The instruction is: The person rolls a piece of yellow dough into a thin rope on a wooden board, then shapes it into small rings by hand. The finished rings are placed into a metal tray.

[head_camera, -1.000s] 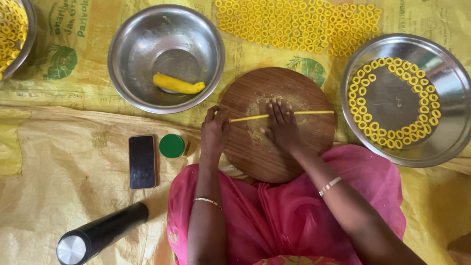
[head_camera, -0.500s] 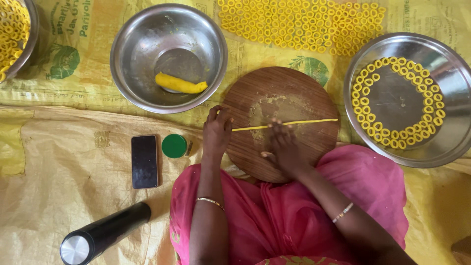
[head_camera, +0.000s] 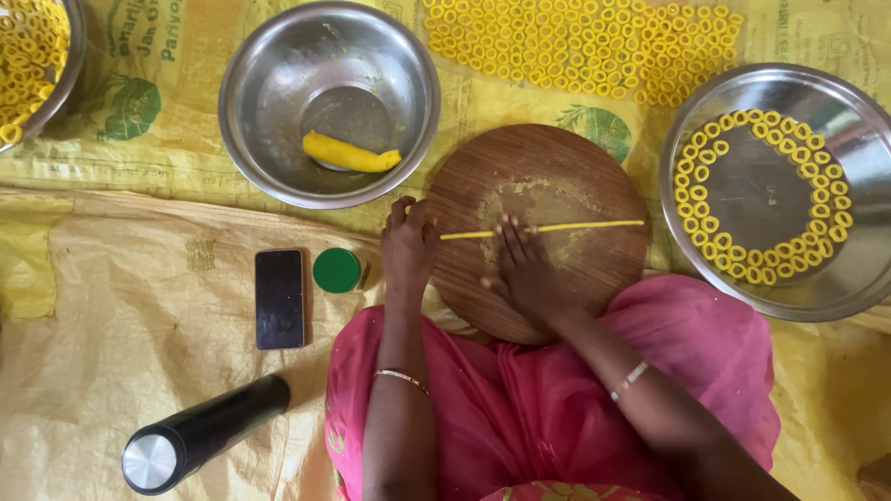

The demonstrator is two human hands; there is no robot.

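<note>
Steel rims are cut off at both edges of my view: the bowl of yellow rings at ten o'clock shows only a sliver, and the wide steel plate at three o'clock loses its right side, its rings laid in an oval. Moving across from the left, I see a black cylinder with a metal cap lying on the yellow woven sheet, then a dark phone and a small green lid just beside it. At eleven o'clock a steel bowl holds one lump of yellow dough.

My left hand lies flat and released, fingers spread at the left rim of the round wooden board; whether it touches the left end of the dough strand I cannot tell. That strand, thin and yellow, lies nearly level across the board's middle, over floury smears. My right hand is open too, palm down, fingertips pressed on the strand, gripping nothing. Both forearms come up from six o'clock over pink cloth, which hides the board's near edge. Rows of yellow rings cover the sheet at one o'clock.
</note>
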